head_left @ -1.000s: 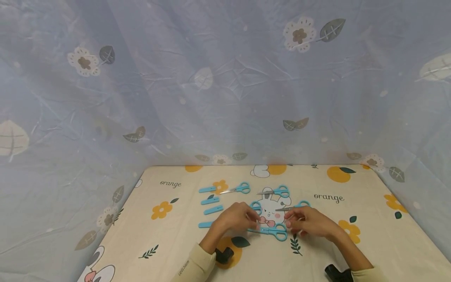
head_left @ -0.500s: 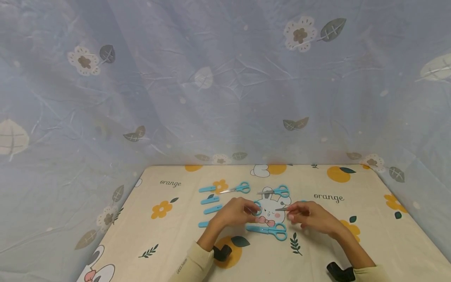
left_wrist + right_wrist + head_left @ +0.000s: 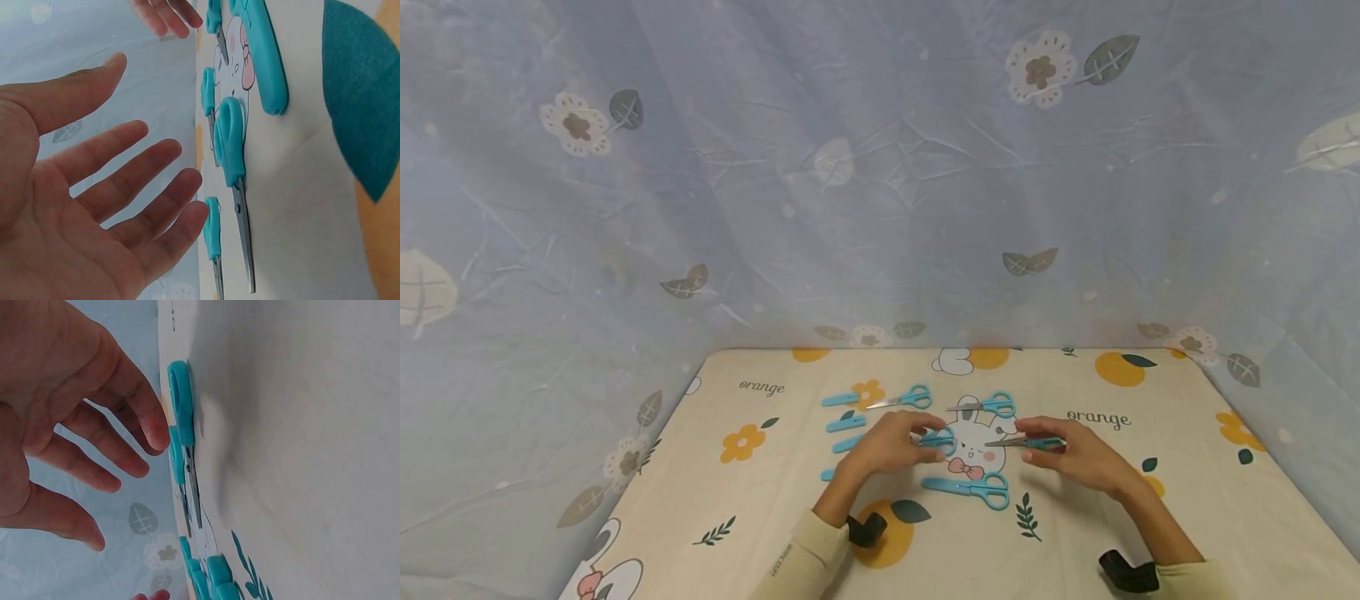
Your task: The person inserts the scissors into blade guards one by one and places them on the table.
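Observation:
My left hand point(image 3: 895, 442) hovers with fingers spread over a pair of blue-handled scissors point(image 3: 231, 144), which lies flat with its blades bare. My right hand point(image 3: 1078, 454), fingers and thumb parted, is close over another bare-bladed pair of scissors point(image 3: 182, 406) at the right. Neither hand grips anything. In front of both hands lies a pair of scissors with a blue blade cover point(image 3: 947, 486) over its blades. Several loose blue blade covers point(image 3: 841, 400) lie in a column left of the scissors; the left hand and forearm hide part of the lower ones.
Farther back lie two more bare scissors, one at the left point(image 3: 917, 397) and one at the right point(image 3: 1000, 406). Everything is on a cream cloth point(image 3: 760, 475) printed with oranges, flowers and a rabbit. A grey-blue curtain point(image 3: 880, 233) stands behind the table.
My left hand has drawn away from the covered scissors, back and slightly left, over the middle bare pair. My right hand has shifted slightly right and its fingers have parted around the right pair.

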`<control>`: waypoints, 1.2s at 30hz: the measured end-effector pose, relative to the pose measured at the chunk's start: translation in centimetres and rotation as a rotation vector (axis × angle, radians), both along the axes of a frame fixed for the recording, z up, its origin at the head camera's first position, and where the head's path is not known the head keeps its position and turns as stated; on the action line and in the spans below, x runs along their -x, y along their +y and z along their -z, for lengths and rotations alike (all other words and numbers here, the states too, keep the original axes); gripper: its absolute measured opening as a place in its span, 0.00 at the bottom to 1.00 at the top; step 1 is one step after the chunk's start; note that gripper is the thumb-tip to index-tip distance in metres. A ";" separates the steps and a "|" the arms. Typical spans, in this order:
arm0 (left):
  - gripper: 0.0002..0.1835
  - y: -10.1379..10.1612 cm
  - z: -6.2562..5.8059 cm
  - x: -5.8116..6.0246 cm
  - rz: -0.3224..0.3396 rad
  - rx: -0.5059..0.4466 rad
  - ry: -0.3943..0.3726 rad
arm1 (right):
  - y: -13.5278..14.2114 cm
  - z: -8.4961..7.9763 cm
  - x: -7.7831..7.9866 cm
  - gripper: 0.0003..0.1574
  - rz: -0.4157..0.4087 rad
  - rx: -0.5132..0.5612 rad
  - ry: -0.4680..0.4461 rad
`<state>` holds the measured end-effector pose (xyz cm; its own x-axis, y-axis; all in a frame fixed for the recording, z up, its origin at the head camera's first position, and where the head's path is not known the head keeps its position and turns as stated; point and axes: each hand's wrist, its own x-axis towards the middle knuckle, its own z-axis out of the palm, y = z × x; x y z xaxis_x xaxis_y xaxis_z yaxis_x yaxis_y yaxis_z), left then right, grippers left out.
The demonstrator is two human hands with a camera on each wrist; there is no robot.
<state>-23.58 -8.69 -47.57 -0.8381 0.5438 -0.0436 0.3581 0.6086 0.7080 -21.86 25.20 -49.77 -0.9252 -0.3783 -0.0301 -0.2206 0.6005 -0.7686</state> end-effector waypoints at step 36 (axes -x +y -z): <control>0.35 -8.1 0.4 -0.4 -0.019 -0.034 0.029 | 5.0 1.6 2.7 0.43 -0.015 -0.085 0.161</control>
<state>-23.20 -16.82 -48.01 -0.8488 0.5286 -0.0006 0.3677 0.5913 0.7178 -24.51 30.21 -51.32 -0.9150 -0.3942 0.0860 -0.3461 0.6575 -0.6693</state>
